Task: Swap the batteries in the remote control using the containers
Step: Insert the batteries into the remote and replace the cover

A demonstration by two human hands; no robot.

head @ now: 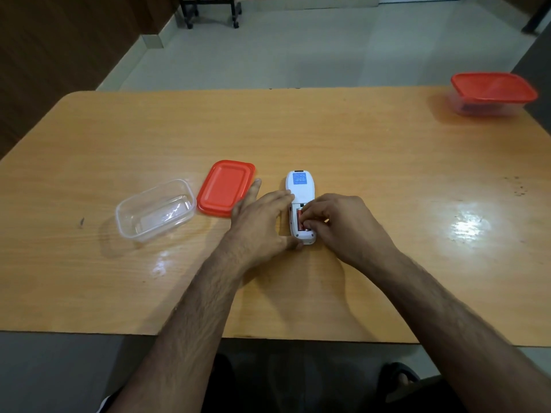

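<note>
Centrally on the table [357,150], a glossy slab of orange-brown wood grain with rounded corners, lies the remote control [299,190]. It is a white, smooth plastic body, long and narrow with rounded ends, turned back side up. Its long axis runs almost straight away from the person, the end with a blue printed label pointing to the far edge of the table and the battery bay at the near end. The bay is uncovered, and a red battery [299,218] lies in it lengthwise.

The left hand [260,220] steadies the remote: fingers extended along its left side, thumb pressed against its near end, a loose flat grip rather than a clenched one. The right hand [340,223] has its fingers curled down into the bay; its grip appears to pinch the battery, though the fingertips hide the contact.

Left of the remote lies a red lid [224,187], a rounded rectangle with a raised rim, flat on the table. Further left stands a clear container [155,211], thin, transparent, rectangular with soft corners. At the far right corner sits a second container [492,95], its red lid closed.
</note>
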